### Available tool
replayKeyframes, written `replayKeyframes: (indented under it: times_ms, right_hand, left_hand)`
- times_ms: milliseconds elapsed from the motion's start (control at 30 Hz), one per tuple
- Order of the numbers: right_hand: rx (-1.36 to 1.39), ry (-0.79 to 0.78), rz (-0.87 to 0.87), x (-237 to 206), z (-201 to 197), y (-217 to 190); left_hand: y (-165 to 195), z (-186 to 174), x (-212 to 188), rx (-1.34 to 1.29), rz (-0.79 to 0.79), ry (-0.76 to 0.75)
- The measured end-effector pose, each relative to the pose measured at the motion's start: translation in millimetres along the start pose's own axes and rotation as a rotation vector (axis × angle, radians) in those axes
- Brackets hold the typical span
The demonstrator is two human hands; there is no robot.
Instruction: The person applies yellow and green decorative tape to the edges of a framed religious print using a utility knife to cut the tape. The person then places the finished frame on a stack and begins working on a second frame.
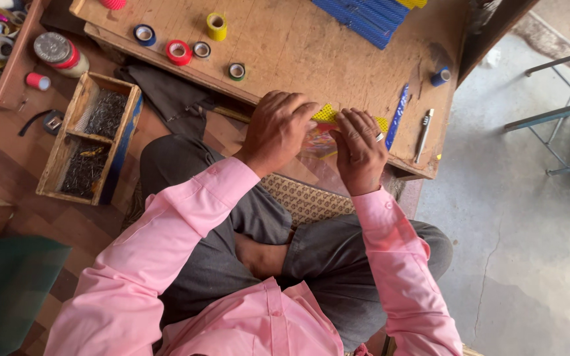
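My left hand [277,132] and right hand [359,150] both curled, fingertips pressing colourful flat piece [319,140] on bench [285,46] edge. Blue strip [397,116] just beside.

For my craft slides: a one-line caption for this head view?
Seated cross-legged, left hand and right hand press a small colourful piece on a low wooden board.
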State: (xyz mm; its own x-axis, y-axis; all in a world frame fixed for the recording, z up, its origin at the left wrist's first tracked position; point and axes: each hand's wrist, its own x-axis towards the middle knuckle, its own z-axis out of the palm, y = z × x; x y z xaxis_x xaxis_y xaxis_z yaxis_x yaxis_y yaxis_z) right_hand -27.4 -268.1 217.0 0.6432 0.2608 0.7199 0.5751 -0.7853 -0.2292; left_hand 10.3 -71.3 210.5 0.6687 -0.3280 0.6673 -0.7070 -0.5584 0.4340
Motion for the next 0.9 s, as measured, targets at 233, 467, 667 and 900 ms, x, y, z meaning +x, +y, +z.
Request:
replayKeyframes:
  times_ms: [233, 467, 667, 900]
  right_hand:
    - [0.129, -0.272, 0.188, 24.6, 0.2, 25.6]
    - [0.198, -0.505, 0.259, 36.9, -18.4, 47.0]
    - [0.252, -0.419, 0.47, 7.7, -36.7, 79.9]
    - [0.855, -0.002, 0.75, -33.5, -7.8, 83.1]
  left_hand:
    - [-3.2, 13.5, 17.1, 0.013, -0.094, -0.122]
    - [-5.8, -1.0, 34.0, -0.067, -0.183, -0.3]
    - [-29.4, -36.2, 9.8, -0.109, -0.176, -0.149]
    - [-29.9, -24.9, -9.5, -0.225, -0.37, -0.003]
